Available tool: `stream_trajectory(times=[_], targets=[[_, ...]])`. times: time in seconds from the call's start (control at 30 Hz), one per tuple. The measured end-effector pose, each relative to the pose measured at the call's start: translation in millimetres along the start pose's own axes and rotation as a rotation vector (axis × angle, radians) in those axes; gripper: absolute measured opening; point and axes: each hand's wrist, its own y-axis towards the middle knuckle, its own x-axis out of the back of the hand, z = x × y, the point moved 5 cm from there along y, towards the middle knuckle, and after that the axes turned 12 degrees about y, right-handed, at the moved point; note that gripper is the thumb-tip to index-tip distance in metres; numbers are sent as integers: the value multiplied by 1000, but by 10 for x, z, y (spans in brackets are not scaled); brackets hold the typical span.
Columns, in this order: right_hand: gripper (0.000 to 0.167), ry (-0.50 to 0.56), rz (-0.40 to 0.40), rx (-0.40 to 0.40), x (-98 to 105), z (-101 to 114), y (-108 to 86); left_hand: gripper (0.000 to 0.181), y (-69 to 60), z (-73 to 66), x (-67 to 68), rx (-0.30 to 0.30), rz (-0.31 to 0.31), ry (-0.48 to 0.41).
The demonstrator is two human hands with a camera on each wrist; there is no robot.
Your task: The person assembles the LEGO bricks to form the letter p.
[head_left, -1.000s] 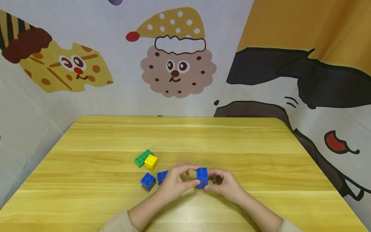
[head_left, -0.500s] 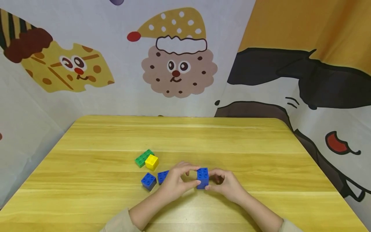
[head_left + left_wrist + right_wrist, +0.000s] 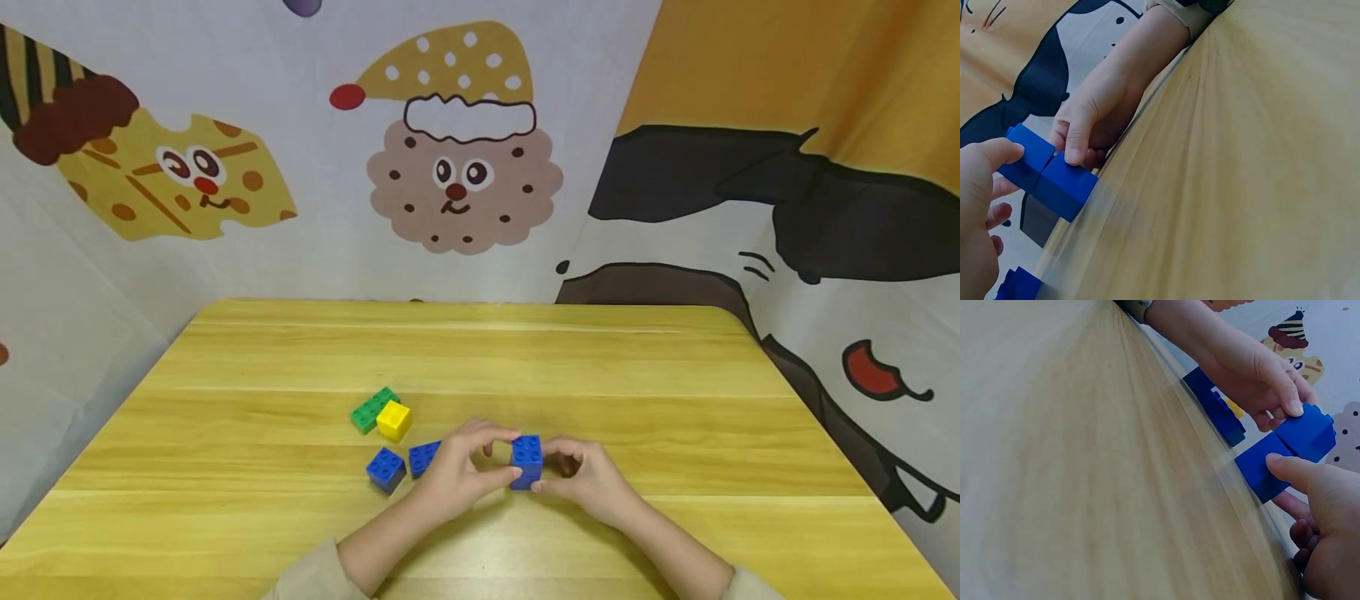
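Note:
Two square blue toy bricks stand one on top of the other, with studs on the upper brick [image 3: 527, 447]. My left hand [image 3: 457, 468] pinches that upper brick between thumb and fingers. Lower down, my right hand [image 3: 592, 482] pinches the lower brick [image 3: 1259, 467], its thumb lying on the near side. A thin dark seam shows between the two bricks in both wrist views, so they look slightly apart along one edge. The lower brick is at or close to the tabletop; contact cannot be told. Fingers behind the bricks are partly hidden.
Left of the hands lie a loose square blue brick [image 3: 386, 470] and another blue brick [image 3: 422, 457], partly covered by my left hand. Farther back, a yellow brick [image 3: 394, 421] touches or overlaps a long green brick [image 3: 373, 409]. A printed cloth [image 3: 300, 267] hangs behind the wooden table [image 3: 637, 358].
Both hands keep their hold on the stacked blue bricks with almost no movement. The whole head view shifts very slightly; the loose bricks stay where they were.

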Motion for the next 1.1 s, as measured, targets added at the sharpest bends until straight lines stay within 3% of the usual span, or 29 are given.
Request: stream_trajectory(times=[0.3,0.5,0.87,1.1], targets=[[34,-31,-7,16,2,-5,-6,37,25,-24,-3,-26,29,40],[35,-83,-9,-11,-4,-10,-11,37,22,-1,-20,-22,38,11],[35,-89,0,-47,6,-16,8,36,43,-7,-7,100,66,-63],[34,-88,8,-63,2,-24,13,33,31,-265,117,154,72,-121]])
